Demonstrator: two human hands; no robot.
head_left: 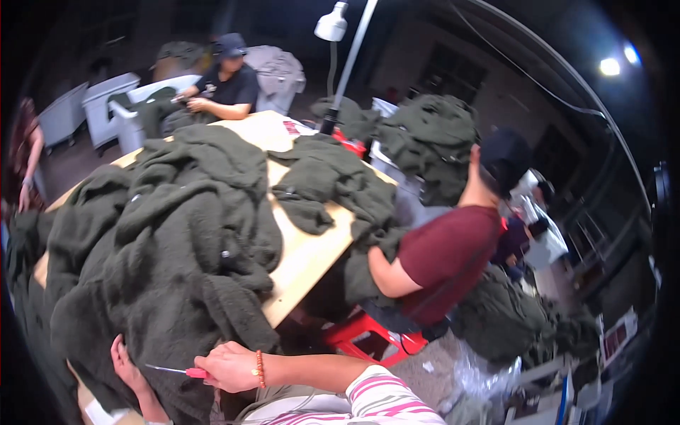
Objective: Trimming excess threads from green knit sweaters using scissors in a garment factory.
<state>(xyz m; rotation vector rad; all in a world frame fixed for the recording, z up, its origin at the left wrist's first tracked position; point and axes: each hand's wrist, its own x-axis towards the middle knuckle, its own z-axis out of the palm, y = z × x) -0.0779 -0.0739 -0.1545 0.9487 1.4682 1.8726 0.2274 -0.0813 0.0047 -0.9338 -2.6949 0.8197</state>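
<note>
A large heap of dark green knitted garments covers the left side of the table and hangs over its near edge toward me. In my right hand is a small red-handled tool with a thin metal shaft. The shaft points left across the fabric, toward my other hand; I cannot tell its exact kind. My left hand lies against the garment near the edge, its fingers stretched out. An orange bead bracelet circles my right wrist.
The pale wooden table holds another garment pile. At right, a person in a maroon shirt sits on a red stool. A person in a cap works across the table. A lamp hangs overhead; white bins stand behind.
</note>
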